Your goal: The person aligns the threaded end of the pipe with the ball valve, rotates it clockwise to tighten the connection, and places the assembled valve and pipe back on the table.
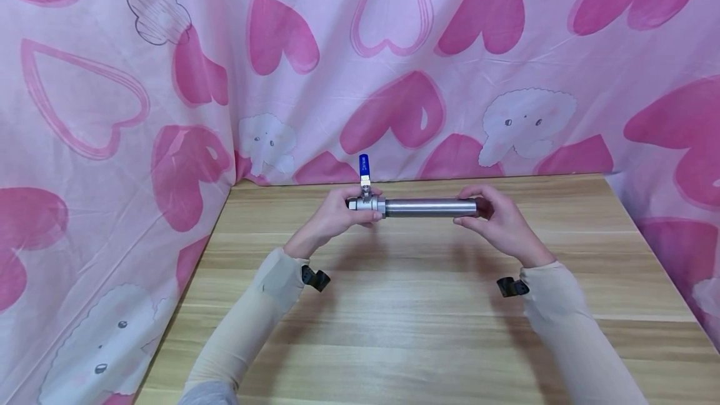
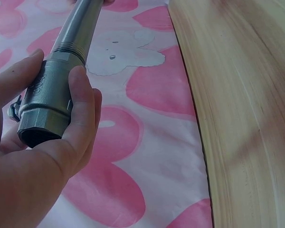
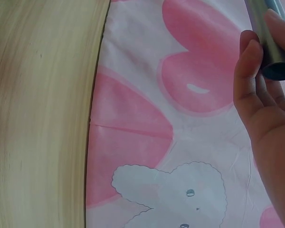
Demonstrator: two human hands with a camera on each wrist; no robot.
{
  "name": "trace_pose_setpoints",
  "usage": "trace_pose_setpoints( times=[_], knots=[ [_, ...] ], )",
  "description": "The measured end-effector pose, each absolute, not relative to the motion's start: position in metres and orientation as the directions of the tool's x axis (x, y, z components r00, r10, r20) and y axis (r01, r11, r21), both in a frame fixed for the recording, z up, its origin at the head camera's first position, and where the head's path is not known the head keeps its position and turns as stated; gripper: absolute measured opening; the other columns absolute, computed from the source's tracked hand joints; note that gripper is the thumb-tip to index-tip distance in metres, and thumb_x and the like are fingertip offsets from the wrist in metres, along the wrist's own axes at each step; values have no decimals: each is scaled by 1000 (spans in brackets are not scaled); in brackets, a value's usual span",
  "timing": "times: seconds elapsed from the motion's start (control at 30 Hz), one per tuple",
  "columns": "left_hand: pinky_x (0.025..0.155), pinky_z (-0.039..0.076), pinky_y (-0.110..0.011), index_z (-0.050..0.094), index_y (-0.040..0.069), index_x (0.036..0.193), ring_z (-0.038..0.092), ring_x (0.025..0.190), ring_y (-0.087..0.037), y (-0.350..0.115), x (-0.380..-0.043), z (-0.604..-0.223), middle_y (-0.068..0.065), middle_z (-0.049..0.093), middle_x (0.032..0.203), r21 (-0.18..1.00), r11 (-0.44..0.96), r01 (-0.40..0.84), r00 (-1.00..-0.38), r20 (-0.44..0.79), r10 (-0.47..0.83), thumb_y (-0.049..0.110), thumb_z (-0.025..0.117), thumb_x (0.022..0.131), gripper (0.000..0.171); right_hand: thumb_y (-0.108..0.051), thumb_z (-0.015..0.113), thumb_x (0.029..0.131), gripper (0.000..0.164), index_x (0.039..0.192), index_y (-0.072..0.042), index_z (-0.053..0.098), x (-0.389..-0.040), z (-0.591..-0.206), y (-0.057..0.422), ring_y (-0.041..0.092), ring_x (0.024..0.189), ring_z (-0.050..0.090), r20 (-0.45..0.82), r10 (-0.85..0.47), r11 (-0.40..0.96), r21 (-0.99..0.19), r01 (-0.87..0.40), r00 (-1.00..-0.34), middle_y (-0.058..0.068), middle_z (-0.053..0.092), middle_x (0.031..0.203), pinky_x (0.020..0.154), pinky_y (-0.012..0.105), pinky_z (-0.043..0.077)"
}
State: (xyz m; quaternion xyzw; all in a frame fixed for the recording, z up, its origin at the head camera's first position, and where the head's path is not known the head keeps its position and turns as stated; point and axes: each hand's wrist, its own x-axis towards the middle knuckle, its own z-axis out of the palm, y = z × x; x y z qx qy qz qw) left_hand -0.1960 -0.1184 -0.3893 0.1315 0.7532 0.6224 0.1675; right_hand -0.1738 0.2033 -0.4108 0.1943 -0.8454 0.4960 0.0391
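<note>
A steel ball valve (image 1: 367, 204) with a blue lever handle (image 1: 364, 167) is joined to a straight metal pipe (image 1: 430, 207), held level above the table. My left hand (image 1: 335, 212) grips the valve body, thumb on one side and fingers on the other; the lever points away from me. In the left wrist view, threads show on the pipe (image 2: 80, 28) where it enters the valve (image 2: 47, 90), and the valve's near end is an open hole. At the pipe's other end, my right hand (image 1: 495, 217) pinches it between thumb and fingers. The right wrist view shows that open pipe end (image 3: 278, 70).
Beneath both hands lies a wood-grain table (image 1: 394, 330). A pink curtain (image 1: 388, 61) with hearts and white cartoon animals hangs along its back and sides. Small black wrist devices (image 1: 316, 278) are on both sleeves.
</note>
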Motion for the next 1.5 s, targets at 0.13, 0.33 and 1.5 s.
trace_pose_setpoints(
  times=[0.13, 0.33, 1.5],
  knots=[
    [77, 62, -45, 63, 4, 121, 67, 79, -21, -118, -196, -389, -16, 66, 100, 982, 186, -10, -912, -86, 402, 2, 75, 80, 43, -9, 76, 82, 41, 118, -10, 57, -173, -411, 204, 9, 84, 62, 255, -285, 431, -827, -361, -924, 9, 61, 108, 72, 15, 57],
    [75, 63, -44, 63, 4, 121, 67, 77, -18, -118, -195, -388, -16, 65, 100, 981, 193, 5, -912, -74, 403, 2, 75, 80, 43, -10, 76, 83, 39, 118, -10, 58, -173, -410, 204, 9, 81, 61, 257, -276, 426, -831, -358, -926, 8, 61, 105, 67, 17, 56],
    [74, 63, -40, 64, 4, 120, 67, 79, -19, -116, -194, -388, -18, 66, 102, 980, 198, 34, -909, -52, 414, 3, 75, 80, 42, -15, 70, 89, 32, 120, -13, 59, -174, -413, 205, 13, 76, 53, 244, -274, 467, -812, -351, -930, 4, 61, 105, 59, 18, 49]
  ],
)
